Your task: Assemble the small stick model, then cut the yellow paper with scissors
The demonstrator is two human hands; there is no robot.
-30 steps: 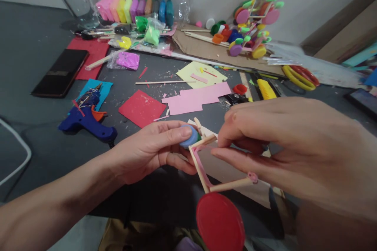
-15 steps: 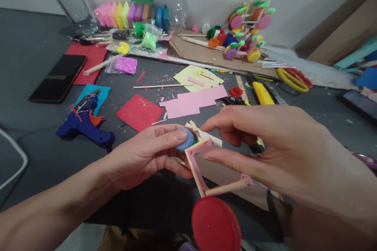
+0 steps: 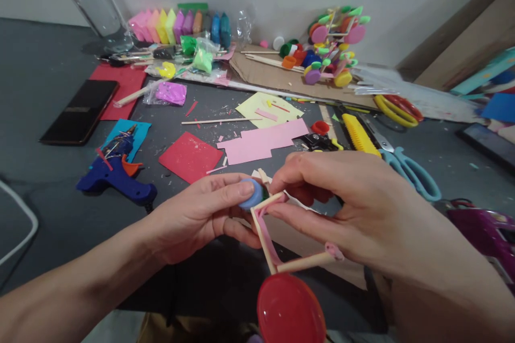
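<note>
While the left hand (image 3: 201, 217) is pinching a blue cap (image 3: 250, 194), the right hand (image 3: 362, 209) is gripping the stick frame (image 3: 267, 236) above the bench (image 3: 48, 182).

The left hand (image 3: 201, 217) is pinching a blue cap (image 3: 250, 195) on a stick frame (image 3: 269, 236); the right hand (image 3: 354, 203) is gripping the frame's top corner, seemingly by fingertips. A red cap (image 3: 290, 308) is hanging below, over the table (image 3: 48, 182).
</note>
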